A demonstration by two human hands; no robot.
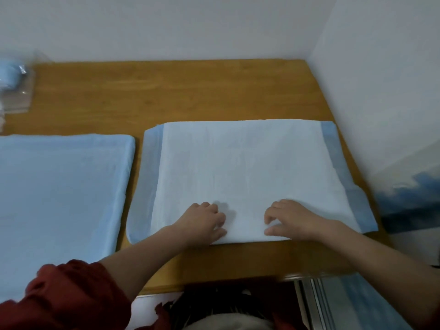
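Directly beneath curled fingers of left hand (204, 220) and right hand (291, 219), pinched: white pad (238, 163), near edge.

Single head-worn cam, wide-angle, looking fwd and steeply down from above the near edge of the tabletop (166, 91). Close range: both forearms enter from the bottom of frame, with the left hand (204, 222) and right hand (292, 220) just below centre on the white pad (238, 167). View faces the far wall (214, 25), with a room corner at upper right (the lens bows straight edges outward). Tabletop's far and right edges are in frame; its left side runs out of shot, as does part of the blue stack (59, 186). Wearer's red sleeve (71, 294) fills the bottom-left corner, v. near the lens.
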